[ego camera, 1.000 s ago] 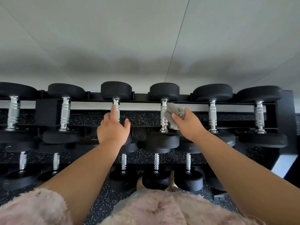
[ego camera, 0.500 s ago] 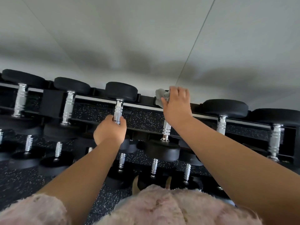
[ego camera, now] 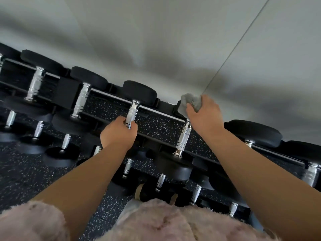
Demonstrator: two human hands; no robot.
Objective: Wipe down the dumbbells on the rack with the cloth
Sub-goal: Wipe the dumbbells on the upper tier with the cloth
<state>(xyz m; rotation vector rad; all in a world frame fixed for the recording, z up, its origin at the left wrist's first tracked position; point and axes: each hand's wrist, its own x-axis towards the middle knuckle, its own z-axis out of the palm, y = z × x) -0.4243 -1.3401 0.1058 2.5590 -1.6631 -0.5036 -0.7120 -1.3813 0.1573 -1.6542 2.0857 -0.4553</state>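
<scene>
A black rack [ego camera: 161, 114] carries rows of black dumbbells with chrome handles. My right hand [ego camera: 204, 114] grips a crumpled grey cloth [ego camera: 188, 103] and presses it over the far head of one top-row dumbbell, whose chrome handle [ego camera: 184, 137] shows below my hand; that head is hidden by cloth and hand. My left hand [ego camera: 118, 133] is curled round the lower part of the chrome handle [ego camera: 132, 111] of the neighbouring dumbbell to the left, whose far head [ego camera: 139, 93] stays uncovered.
More dumbbells [ego camera: 81, 100] fill the top row to the left and right [ego camera: 253, 133], and smaller ones [ego camera: 160, 180] sit on lower rows. A pale wall [ego camera: 173, 40] rises behind the rack. Speckled black flooring [ego camera: 26, 174] lies below. Pink fluffy clothing [ego camera: 152, 221] fills the bottom edge.
My right hand carried the cloth from the dumbbell's handle up onto its far head. My left hand closed round the neighbouring handle. The view has tilted and shifted closer.
</scene>
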